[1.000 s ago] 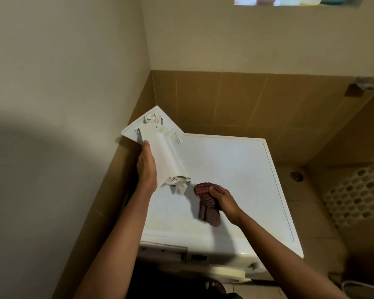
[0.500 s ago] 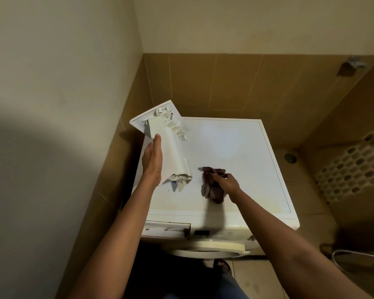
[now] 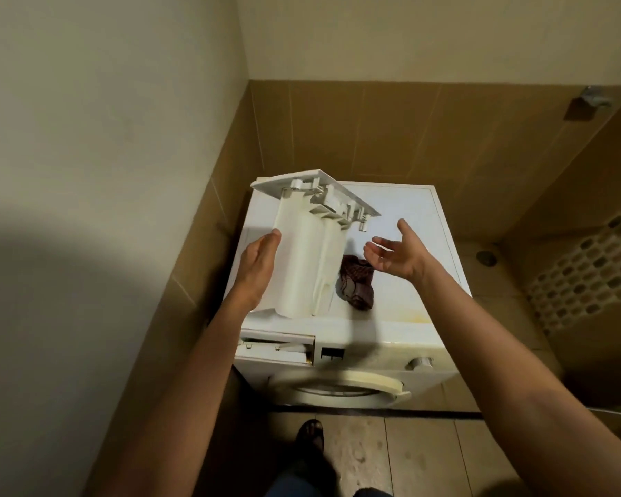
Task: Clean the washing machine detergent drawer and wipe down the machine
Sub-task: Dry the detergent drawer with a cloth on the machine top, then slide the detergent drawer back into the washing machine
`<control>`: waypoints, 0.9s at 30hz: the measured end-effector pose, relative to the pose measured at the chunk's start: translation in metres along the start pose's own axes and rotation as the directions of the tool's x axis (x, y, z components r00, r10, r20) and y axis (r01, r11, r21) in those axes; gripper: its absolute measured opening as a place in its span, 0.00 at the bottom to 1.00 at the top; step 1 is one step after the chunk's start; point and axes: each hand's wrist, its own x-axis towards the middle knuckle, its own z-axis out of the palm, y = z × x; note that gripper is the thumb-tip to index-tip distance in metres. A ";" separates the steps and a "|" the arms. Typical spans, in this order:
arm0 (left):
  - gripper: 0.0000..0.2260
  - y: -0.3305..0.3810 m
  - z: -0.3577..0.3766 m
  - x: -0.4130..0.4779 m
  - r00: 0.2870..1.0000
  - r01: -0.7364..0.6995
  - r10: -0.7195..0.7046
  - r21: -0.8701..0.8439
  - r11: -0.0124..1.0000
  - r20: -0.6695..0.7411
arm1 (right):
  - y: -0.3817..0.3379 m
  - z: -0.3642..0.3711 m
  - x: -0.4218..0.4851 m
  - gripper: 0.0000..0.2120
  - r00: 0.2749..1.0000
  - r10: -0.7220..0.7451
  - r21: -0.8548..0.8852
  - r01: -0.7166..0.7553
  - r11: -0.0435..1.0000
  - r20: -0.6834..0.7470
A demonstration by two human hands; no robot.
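The white washing machine (image 3: pixel 409 242) stands in a tiled corner. Its detergent drawer (image 3: pixel 302 260) is out and upside down, its front panel pointing away from me. My left hand (image 3: pixel 259 267) holds the drawer by its left side above the machine's top; the fingers under it are hidden. A dark red cloth (image 3: pixel 355 286) lies crumpled on the machine top, just right of the drawer. My right hand (image 3: pixel 395 252) hovers above the cloth with fingers spread and palm turned toward the drawer, holding nothing. The empty drawer slot (image 3: pixel 276 349) gapes at the front's upper left.
A plain wall runs close along the machine's left side and brown tiles stand behind it. The round door (image 3: pixel 345 385) and a knob (image 3: pixel 420 363) are on the front. A floor drain (image 3: pixel 486 258) lies to the right, and my foot (image 3: pixel 311 435) stands on the floor tiles.
My right hand let go of the cloth and rose open beside the drawer. My left hand swung the drawer nearer and more level. The view tipped down toward the machine's front.
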 end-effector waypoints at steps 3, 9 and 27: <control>0.06 -0.006 0.005 -0.038 1.000 -0.002 0.001 0.045 0.999 0.030 | 0.011 -0.011 -0.019 0.36 0.996 0.068 -0.047 -0.066 0.997 0.052; 0.28 -0.037 -0.006 -0.093 0.975 -0.182 0.143 0.236 0.955 0.172 | 0.031 -0.057 -0.076 0.25 0.953 0.250 -0.396 -0.165 0.904 0.173; 0.25 -0.124 -0.030 -0.195 0.976 0.018 -0.019 -0.006 1.000 -0.215 | 0.142 -0.058 -0.166 0.09 0.933 -0.294 -0.168 0.330 0.929 0.208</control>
